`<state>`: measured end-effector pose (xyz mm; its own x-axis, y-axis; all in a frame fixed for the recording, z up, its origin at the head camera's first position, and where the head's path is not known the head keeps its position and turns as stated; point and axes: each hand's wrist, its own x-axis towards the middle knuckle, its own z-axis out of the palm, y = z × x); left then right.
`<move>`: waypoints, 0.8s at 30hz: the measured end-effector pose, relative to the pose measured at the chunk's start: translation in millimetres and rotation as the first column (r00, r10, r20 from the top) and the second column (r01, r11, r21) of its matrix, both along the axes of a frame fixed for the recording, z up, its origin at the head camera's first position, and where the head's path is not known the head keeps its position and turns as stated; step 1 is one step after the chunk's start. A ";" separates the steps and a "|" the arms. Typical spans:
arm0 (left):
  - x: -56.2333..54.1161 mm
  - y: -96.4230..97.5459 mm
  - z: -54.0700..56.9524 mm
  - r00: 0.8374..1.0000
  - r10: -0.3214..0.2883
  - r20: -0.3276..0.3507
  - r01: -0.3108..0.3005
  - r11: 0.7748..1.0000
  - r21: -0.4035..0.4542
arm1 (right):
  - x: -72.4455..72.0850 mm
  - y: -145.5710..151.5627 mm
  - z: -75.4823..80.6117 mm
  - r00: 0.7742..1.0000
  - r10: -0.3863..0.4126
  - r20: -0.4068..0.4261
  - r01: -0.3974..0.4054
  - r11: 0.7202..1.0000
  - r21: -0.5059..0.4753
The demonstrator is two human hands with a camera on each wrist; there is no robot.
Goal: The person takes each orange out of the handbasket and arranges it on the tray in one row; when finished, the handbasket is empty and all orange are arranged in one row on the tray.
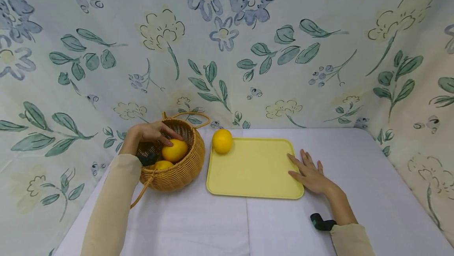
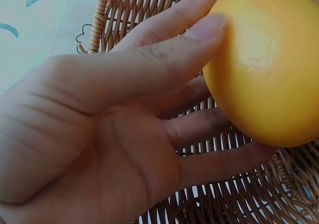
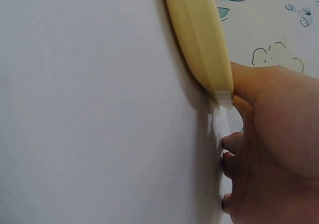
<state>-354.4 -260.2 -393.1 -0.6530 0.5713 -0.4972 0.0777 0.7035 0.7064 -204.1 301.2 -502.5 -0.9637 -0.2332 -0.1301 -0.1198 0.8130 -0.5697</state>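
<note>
My left hand (image 1: 156,133) reaches into a wicker basket (image 1: 191,165) and pinches a yellow-orange orange (image 1: 175,151), thumb on one side and fingers on the other. In the left wrist view that orange (image 2: 269,64) fills the upper right, against the woven wall. Lower in the basket lies another orange (image 1: 164,165). My right hand (image 1: 313,175) rests at the right edge of a yellow tray (image 1: 255,169), fingers spread, thumb and index finger touching its rim. The right wrist view shows the tray's side (image 3: 202,40) by the thumb. One orange (image 1: 222,141) sits at the tray's upper-left corner.
The basket, with thin looped handles, stands just left of the tray on a white-covered table (image 1: 227,224). A floral curtain (image 1: 227,70) hangs behind the table. Black wrist-worn gear (image 1: 322,222) shows beside the right wrist.
</note>
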 end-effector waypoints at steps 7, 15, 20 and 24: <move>-1.1 -0.8 -0.9 1.000 -0.009 0.014 0.009 1.000 -0.021 | -0.5 0.3 1.8 1.000 0.006 -0.001 -0.006 1.000 -0.007; -1.2 0.5 -3.5 0.999 0.001 -0.050 -0.001 1.000 -0.005 | -1.4 1.0 0.3 1.000 0.003 -0.003 -0.003 1.000 0.003; -0.9 1.3 -3.3 0.999 0.033 0.011 -0.033 0.999 -0.028 | -0.5 0.7 0.1 1.000 0.004 0.000 -0.004 1.000 -0.005; -1.5 1.3 -2.4 0.999 0.024 0.031 -0.023 1.000 -0.020 | -0.1 1.1 -0.4 1.000 0.003 0.002 -0.003 1.000 -0.007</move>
<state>-356.0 -258.9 -395.5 -0.6502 0.5457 -0.5286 0.0389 0.7187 0.6942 -204.2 302.3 -503.0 -0.9627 -0.2369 -0.1305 -0.1209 0.8085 -0.5760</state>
